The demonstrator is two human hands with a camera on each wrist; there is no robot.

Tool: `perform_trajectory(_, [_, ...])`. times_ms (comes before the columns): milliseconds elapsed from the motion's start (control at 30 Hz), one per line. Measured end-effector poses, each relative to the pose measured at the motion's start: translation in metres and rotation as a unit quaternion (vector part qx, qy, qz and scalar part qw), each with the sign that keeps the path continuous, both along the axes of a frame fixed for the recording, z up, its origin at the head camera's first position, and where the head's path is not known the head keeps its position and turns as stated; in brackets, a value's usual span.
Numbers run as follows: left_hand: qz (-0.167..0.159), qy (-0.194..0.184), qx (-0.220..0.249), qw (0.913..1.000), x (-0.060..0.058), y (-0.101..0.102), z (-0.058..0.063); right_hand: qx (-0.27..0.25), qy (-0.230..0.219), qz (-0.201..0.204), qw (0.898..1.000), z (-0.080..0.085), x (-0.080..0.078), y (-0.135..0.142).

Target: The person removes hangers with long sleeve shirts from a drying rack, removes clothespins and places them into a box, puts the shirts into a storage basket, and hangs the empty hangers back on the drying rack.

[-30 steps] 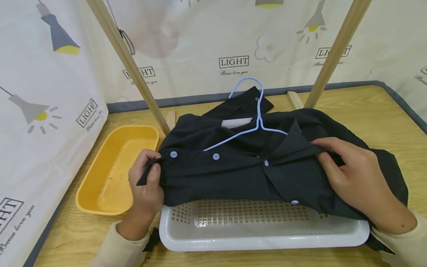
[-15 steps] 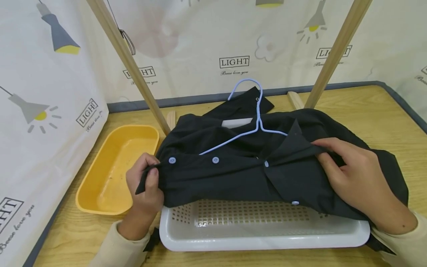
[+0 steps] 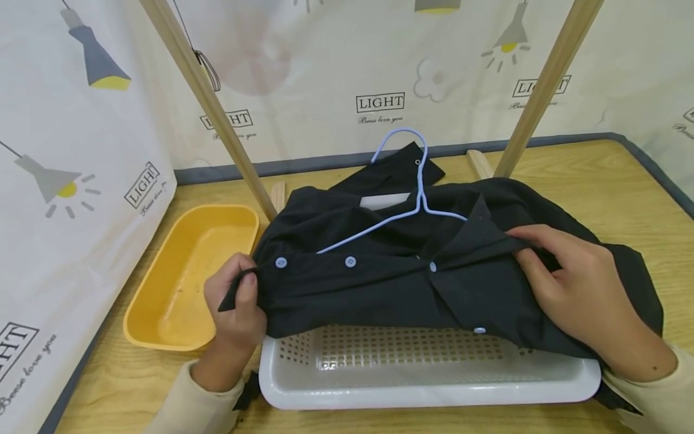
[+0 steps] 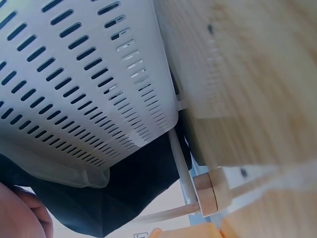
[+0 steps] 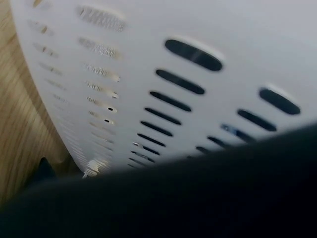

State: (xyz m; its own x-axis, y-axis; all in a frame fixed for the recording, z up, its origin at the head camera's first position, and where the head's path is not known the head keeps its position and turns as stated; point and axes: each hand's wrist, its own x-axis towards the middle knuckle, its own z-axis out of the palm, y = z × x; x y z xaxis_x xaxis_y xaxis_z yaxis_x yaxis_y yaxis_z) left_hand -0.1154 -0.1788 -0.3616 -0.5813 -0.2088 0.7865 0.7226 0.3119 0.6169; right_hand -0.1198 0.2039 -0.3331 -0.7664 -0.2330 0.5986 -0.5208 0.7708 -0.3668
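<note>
A black shirt [image 3: 347,295] with pale blue buttons lies over the white basket, its front edge stretched between the two hands. The left hand [image 3: 235,304] pinches a corner of the shirt front between thumb and curled fingers, at the basket's left. On the other side, the right hand [image 3: 575,289] pinches the shirt near its collar point with thumb and forefinger. A light blue hanger [image 3: 421,175] sits inside the shirt, its hook standing out above the neck opening. The shirt hides the hanger's outer ends. Dark cloth covers the lower part of the right wrist view.
The white slotted basket [image 3: 428,395] stands beneath the shirt on a wooden table [image 3: 645,181]. A yellow tray [image 3: 162,328] is at the left. Two wooden poles [image 3: 217,114] rise behind, before a printed cloth backdrop [image 3: 325,72].
The left hand has shifted slightly down and left with the shirt's edge, baring a little more of the hanger's left arm. The right hand stays in place.
</note>
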Motion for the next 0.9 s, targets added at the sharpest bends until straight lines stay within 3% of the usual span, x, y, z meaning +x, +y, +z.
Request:
perform_trajectory(467, [-0.002, -0.015, 0.009, 0.9998, -0.0004, -0.0017, -0.0021, -0.003, 0.000, -0.003, 1.000, -0.0003, 0.0000, 0.0000])
perform_trajectory(900, [-0.048, -0.009, 0.000, 0.9988, -0.0003, -0.0022, -0.0038, -0.004, -0.004, -0.009, 1.000, -0.0032, 0.0001, 0.0006])
